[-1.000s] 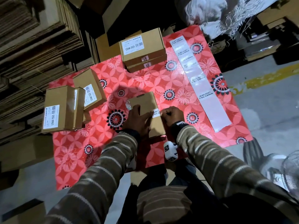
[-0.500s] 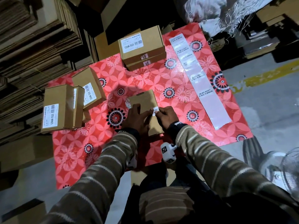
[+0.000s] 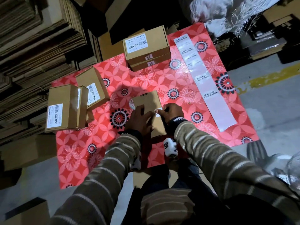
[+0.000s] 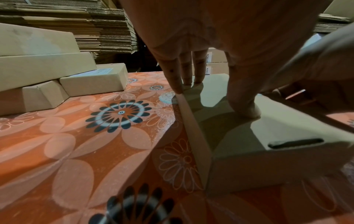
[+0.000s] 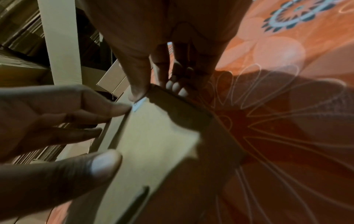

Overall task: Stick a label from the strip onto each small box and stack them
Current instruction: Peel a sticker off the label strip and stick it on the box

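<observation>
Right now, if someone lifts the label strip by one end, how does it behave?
Probably floppy: the label strip is a long thin glossy sheet lying flat on the red floral mat. Likely very light and slick, so a push should make it slide rather than lift. Its near end appears to curl up slightly, so it may be easiest to pinch there.

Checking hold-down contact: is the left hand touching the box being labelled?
Touching. In the left wrist view the left hand has its fingertips planted on the top of the box, with no gap showing; the head view agrees.
</observation>
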Available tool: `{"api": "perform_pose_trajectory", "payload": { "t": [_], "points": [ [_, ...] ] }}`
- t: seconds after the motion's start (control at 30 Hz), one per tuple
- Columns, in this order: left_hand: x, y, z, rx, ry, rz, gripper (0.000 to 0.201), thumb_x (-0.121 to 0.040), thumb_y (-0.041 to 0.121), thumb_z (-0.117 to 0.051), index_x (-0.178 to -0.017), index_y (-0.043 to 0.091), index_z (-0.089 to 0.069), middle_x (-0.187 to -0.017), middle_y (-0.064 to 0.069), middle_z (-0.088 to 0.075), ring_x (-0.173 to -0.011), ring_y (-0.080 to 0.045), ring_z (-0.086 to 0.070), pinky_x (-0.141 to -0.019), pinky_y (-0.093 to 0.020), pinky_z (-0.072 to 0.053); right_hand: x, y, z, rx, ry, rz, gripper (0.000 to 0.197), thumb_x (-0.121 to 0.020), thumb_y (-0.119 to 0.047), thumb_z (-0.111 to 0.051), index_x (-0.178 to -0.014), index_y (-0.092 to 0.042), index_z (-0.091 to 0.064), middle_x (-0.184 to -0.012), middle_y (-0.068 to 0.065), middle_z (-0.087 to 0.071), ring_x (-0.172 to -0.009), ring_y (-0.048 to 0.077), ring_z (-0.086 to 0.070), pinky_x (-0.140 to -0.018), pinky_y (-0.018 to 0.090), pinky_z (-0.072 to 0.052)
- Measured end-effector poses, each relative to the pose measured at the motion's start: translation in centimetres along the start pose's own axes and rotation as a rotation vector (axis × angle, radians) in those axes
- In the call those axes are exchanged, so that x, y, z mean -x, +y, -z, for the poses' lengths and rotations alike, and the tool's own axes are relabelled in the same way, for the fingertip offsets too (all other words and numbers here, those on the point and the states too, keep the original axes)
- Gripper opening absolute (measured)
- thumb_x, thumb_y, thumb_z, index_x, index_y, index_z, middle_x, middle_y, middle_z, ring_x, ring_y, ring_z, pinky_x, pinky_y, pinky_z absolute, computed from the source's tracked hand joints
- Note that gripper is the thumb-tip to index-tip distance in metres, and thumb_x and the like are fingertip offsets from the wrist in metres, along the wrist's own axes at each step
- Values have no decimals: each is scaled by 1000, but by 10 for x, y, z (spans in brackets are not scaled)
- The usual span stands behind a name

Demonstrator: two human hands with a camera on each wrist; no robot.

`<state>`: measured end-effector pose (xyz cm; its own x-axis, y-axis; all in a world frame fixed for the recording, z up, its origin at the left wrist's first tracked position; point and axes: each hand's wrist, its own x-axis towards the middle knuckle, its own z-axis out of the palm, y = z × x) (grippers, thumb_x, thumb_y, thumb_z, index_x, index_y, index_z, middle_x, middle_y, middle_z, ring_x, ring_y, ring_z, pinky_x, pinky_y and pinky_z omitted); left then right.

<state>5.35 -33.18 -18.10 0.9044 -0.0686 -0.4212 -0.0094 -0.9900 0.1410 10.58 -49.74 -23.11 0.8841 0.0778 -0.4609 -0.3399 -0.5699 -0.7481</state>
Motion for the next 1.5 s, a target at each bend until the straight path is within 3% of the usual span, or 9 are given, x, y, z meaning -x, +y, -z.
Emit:
{"api": "perform_pose_trajectory", "payload": {
  "t": [0.2, 0.47, 0.7, 0.87, 1.0, 1.1, 1.3, 1.43, 1.5],
  "points": [
    [-1, 3, 1, 11, 23, 72, 89, -73, 45, -82, -139, 6, -37, -152, -9, -29, -136, -32, -36, -106, -45, -41, 3, 0, -4, 7, -30, -10, 34, -74, -31, -84, -81, -8, -59, -77, 10, -66, -72, 26, -62, -67, 33, -49],
    [-3, -1, -3, -14, 17, 48, 84, -74, 47, -80, -135, 7, -39, -152, -9, -28, -134, -33, -38, -100, -46, -45, 3, -9, 1, 107, 10, -42, 42, -71, -58, -74, -73, -18, -61, -70, 0, -65, -67, 24, -63, -64, 32, -54],
    [-2, -3, -4, 4, 24, 37, 79, -73, 43, -82, -131, 8, -41, -151, -8, -29, -133, -33, -38, -97, -45, -46, 12, -4, -4, 16, 7, -18, 36, -74, -34, -81, -73, -16, -50, -73, 3, -64, -69, 25, -60, -68, 37, -53],
    [-2, -6, -6, 28, 42, 28, 79, -74, 41, -82, -133, 7, -42, -150, -9, -31, -133, -33, -38, -103, -42, -42, 13, -5, 2, 17, 36, -32, 36, -78, -42, -76, -67, -12, -58, -64, 2, -63, -66, 25, -61, -58, 27, -42],
    [-2, -7, -8, 44, 46, 25, 91, -72, 42, -83, -142, 6, -36, -145, -9, -34, -128, -33, -42, -100, -41, -44, 8, -4, 6, 51, 48, 18, 50, -80, -52, -68, -65, -5, -60, -58, 10, -61, -61, 31, -60, -58, 36, -49],
    [-1, -6, -8, 43, 47, 32, 96, -72, 43, -82, -146, 8, -31, -144, -8, -34, -126, -31, -42, -98, -42, -46, 5, -7, 6, 80, 69, 43, 54, -84, -55, -62, -63, -6, -57, -57, 12, -61, -58, 32, -60, -58, 39, -51],
    [-4, -7, -4, 1, 43, 31, 91, -68, 47, -83, -138, 15, -34, -135, -6, -34, -118, -33, -44, -85, -47, -51, 6, -8, 5, 77, 13, 68, 23, -86, -36, -70, -81, -14, -67, -79, 8, -71, -78, 27, -65, -71, 36, -54],
    [-4, -6, 3, -57, 29, -19, 105, -72, 49, -81, -153, 40, -14, -133, -6, -32, -120, -29, -37, -82, -43, -52, 15, 4, 5, 33, -29, 85, 15, -86, -29, -72, -94, -17, -74, -87, 3, -75, -85, 22, -69, -78, 33, -54],
    [-3, -3, 5, -101, 10, -40, 99, -74, 51, -78, -151, 49, -16, -134, -6, -30, -123, -29, -35, -81, -41, -49, 20, 10, 4, 6, -47, 90, 23, -87, -29, -71, -109, -22, -75, -93, -1, -77, -87, 16, -71, -82, 31, -56]
  ]
}}
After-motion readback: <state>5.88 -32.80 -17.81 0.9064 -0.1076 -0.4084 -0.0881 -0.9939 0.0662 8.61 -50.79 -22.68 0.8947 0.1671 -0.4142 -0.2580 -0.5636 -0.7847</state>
